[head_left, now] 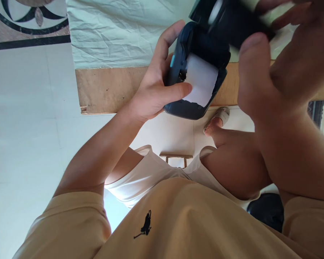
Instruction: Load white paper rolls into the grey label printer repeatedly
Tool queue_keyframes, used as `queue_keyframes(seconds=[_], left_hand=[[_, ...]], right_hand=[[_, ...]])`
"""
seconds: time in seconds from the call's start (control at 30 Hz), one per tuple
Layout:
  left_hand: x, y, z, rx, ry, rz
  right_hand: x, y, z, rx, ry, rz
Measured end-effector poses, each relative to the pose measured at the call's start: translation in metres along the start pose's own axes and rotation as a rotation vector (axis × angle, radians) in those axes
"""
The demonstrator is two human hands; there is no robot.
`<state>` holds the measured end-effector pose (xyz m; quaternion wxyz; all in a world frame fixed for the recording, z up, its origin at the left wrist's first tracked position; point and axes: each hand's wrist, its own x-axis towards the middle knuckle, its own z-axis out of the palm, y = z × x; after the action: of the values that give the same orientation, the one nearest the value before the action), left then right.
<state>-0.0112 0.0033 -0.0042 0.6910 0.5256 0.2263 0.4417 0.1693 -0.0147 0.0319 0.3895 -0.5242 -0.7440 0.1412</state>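
My left hand [153, 88] grips a dark blue handheld printer [183, 108] from its left side. Its thumb rests on the white paper roll [202, 79] sitting in the open compartment. My right hand [270, 75] is close to the camera at the upper right and blurred. Its thumb lies under the printer's black flip-up lid [229, 21] and its fingers lie over the top of it. The device is held in the air in front of a table edge, above my lap.
A wooden table edge [108, 90] covered by a crumpled white cloth [118, 32] runs behind the hands. Below are white floor tiles [21, 126], a sandalled foot [218, 118], a small wooden stool [175, 157] and a black object [267, 210].
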Motion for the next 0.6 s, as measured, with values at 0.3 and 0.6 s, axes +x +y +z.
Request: queue_keyframes(seconds=[0.3,0.6], left_hand=[[0.001,-0.003,0.001,-0.009,0.014,0.011],[-0.001,0.000,0.002,0.008,0.034,0.002]], right_hand=[[0.006,-0.001,0.007,-0.334,-0.170,-0.325],[0.005,-0.001,0.014,-0.163,-0.212,-0.191]])
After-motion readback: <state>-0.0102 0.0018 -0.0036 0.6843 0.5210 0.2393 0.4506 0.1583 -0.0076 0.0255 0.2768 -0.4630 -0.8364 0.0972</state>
